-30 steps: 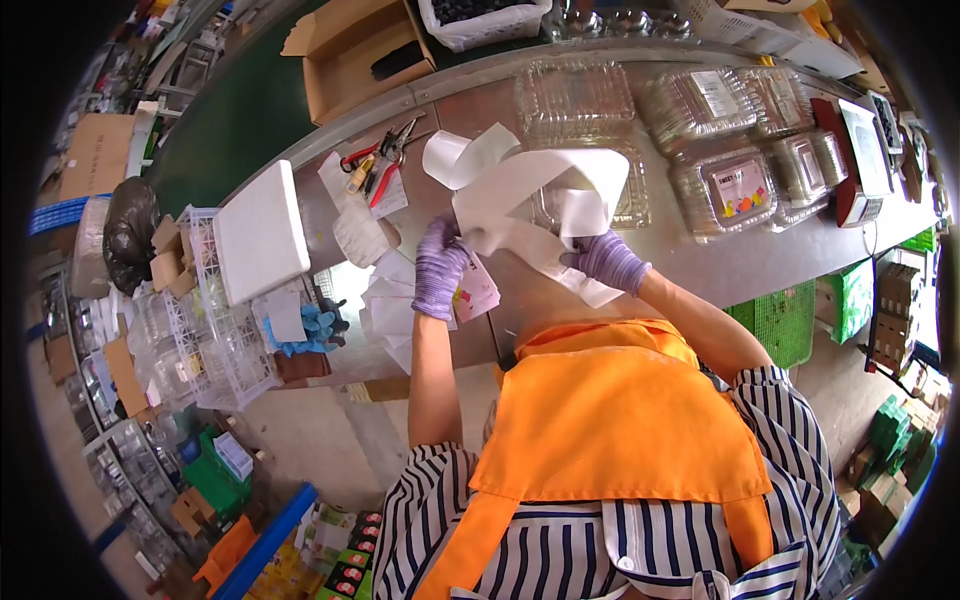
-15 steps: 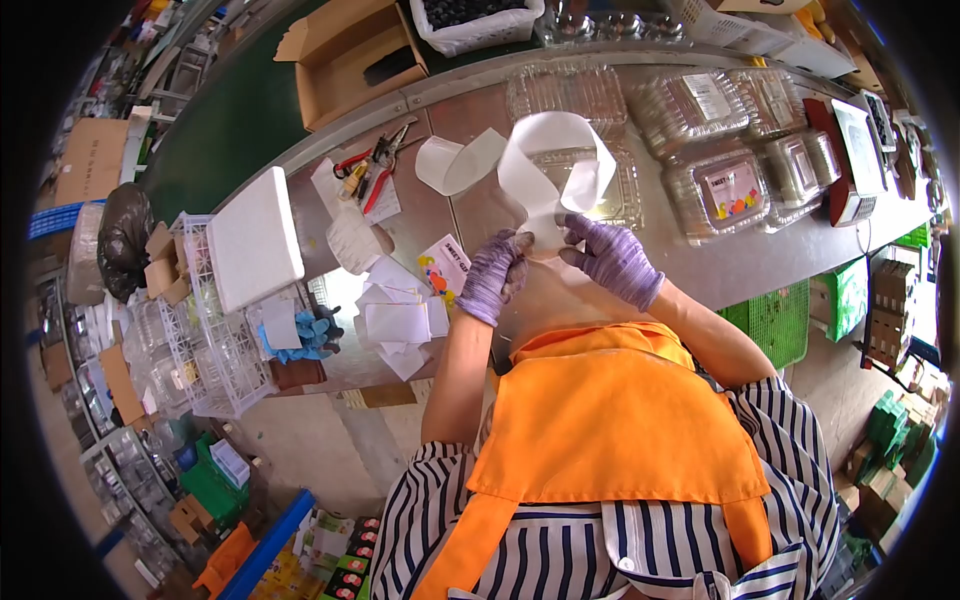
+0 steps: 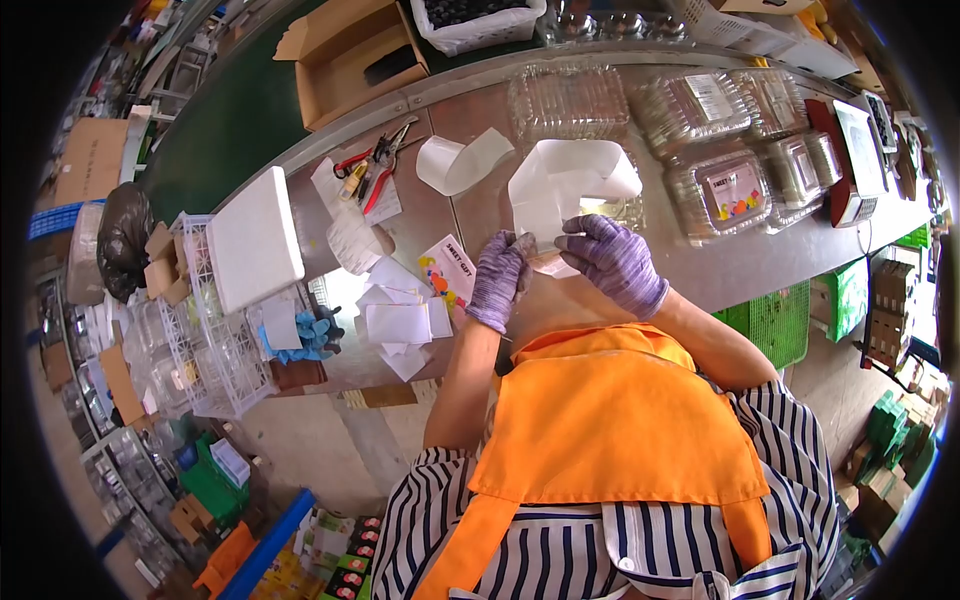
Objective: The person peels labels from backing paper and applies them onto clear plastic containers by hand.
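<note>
A long white strip of label paper (image 3: 540,195) curls in a loop above the steel table in front of me. My left hand (image 3: 498,280), in a purple knitted glove, pinches its near end on the left side. Gloved the same way, my right hand (image 3: 615,262) has thumb and fingers closed on the strip's near edge, a little to the right. Between the two hands, a pale printed patch shows at the end of the strip. Behind the loop lies a clear plastic clamshell box (image 3: 628,212), partly covered by the paper.
Stacked clamshell boxes (image 3: 700,110) stand at the right, one with a "SWEET GIFT" label (image 3: 735,190). Left of my hands lie a printed card (image 3: 447,265), white paper slips (image 3: 395,320) and red-handled pruners (image 3: 378,190). Another curled strip (image 3: 460,165) lies farther back.
The strip's loop has dropped lower and spread toward the right. Both hands have shifted slightly while keeping their pinch, and the pale printed end shows more clearly between them.
</note>
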{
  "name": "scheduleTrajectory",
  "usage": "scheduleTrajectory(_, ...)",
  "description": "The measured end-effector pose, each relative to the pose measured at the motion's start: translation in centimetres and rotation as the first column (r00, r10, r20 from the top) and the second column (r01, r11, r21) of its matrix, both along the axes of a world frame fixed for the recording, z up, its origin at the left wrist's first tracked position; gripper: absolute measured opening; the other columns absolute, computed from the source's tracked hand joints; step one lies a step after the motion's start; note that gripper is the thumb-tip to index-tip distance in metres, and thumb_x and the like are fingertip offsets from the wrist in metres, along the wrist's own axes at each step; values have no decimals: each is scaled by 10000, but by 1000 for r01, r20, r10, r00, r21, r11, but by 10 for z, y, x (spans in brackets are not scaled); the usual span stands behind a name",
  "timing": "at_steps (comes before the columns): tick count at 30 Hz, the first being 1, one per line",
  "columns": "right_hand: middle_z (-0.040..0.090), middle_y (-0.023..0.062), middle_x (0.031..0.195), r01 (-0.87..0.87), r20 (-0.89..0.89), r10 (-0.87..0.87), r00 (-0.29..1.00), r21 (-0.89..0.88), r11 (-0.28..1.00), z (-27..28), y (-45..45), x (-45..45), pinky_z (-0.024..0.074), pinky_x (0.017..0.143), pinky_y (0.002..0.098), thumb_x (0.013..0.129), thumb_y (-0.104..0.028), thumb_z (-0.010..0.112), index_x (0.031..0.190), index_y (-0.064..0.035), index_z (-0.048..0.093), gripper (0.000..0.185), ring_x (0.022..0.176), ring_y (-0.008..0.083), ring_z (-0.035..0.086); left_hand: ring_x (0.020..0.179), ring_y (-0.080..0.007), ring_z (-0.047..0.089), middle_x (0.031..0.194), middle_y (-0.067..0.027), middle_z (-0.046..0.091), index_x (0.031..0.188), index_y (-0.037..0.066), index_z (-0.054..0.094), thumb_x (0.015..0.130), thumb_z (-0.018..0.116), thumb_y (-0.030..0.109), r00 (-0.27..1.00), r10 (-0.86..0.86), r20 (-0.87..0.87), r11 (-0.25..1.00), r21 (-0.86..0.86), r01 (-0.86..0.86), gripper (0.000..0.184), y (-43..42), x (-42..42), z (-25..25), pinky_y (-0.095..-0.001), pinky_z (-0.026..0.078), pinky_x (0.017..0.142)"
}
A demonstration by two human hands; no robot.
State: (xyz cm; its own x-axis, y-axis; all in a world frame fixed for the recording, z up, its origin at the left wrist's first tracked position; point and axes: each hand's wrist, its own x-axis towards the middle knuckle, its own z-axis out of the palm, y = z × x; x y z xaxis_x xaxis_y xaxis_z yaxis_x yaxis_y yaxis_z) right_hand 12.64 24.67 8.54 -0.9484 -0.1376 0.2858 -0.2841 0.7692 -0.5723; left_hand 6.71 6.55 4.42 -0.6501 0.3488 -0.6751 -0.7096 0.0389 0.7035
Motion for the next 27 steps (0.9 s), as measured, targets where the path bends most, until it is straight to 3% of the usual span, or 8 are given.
scheduleTrajectory(6, 609, 44, 987, -130, 60, 125, 990, 84, 988, -8, -1, 4, 519, 663, 360, 781, -129, 605, 860, -112, 655, 95, 857, 240, 606, 286, -84, 361, 451, 6, 453, 820, 119, 504, 884, 597, 287, 999, 27, 41, 1000, -15, -26, 202, -1, 5, -11, -222, 237, 268)
scheduleTrajectory(11, 586, 75, 924, 13, 135, 2, 991, -114, 993, -4, -1, -7, 495, 727, 377, 774, -157, 645, 904, -98, 635, 143, 873, 297, 585, 286, -84, 357, 452, 8, 454, 838, 111, 510, 883, 599, 296, 998, 35, 51, 999, -27, -34, 210, -6, 2, -7, -222, 239, 267)
scheduleTrajectory(14, 598, 75, 944, -93, 137, 105, 985, -95, 991, -15, 6, -14, 503, 739, 364, 759, -134, 686, 940, -96, 653, 188, 865, 273, 601, 286, -88, 355, 452, 2, 459, 840, 111, 503, 884, 598, 295, 999, 36, 27, 999, -23, -35, 211, -6, 2, -5, -224, 240, 265)
scheduleTrajectory(21, 618, 67, 965, -93, 159, 108, 981, -98, 991, -15, 3, -13, 506, 738, 352, 760, -106, 689, 929, -100, 671, 171, 874, 266, 609, 301, -90, 362, 453, 2, 451, 833, 113, 503, 876, 609, 293, 990, 64, 126, 998, -22, -62, 213, -5, 0, -10, -222, 242, 272)
scheduleTrajectory(24, 619, 65, 943, -275, 103, 295, 950, -174, 946, -7, 7, -15, 506, 730, 343, 781, -67, 656, 929, -108, 678, 155, 861, 272, 609, 325, -87, 376, 482, 9, 465, 835, 112, 520, 880, 601, 283, 985, 93, 147, 995, -49, -86, 194, -7, 3, -18, -220, 264, 297)
scheduleTrajectory(25, 627, 55, 975, -375, 134, 398, 908, -168, 912, 5, 10, -20, 506, 728, 337, 808, -47, 620, 941, -92, 680, 153, 859, 224, 619, 343, -86, 389, 495, 6, 475, 845, 112, 526, 885, 590, 272, 979, 122, 165, 992, -59, -114, 177, -8, 4, -24, -218, 280, 317)
scheduleTrajectory(26, 630, 48, 978, -227, 165, 328, 930, -444, 867, 4, 13, -25, 504, 716, 328, 819, -61, 618, 946, -80, 678, 142, 855, 195, 615, 362, -85, 402, 509, 4, 484, 855, 112, 531, 890, 580, 261, 971, 150, 185, 988, -68, -139, 161, -10, 6, -32, -217, 296, 337)
scheduleTrajectory(27, 634, 41, 981, -53, 215, 265, 940, -675, 736, 2, 18, -33, 501, 704, 320, 830, -75, 617, 952, -68, 677, 136, 851, 167, 610, 461, -128, 461, 564, -21, 522, 899, 71, 549, 880, 601, 297, 992, -73, 100, 989, -124, 85, 232, -20, 5, -43, -270, 392, 444)
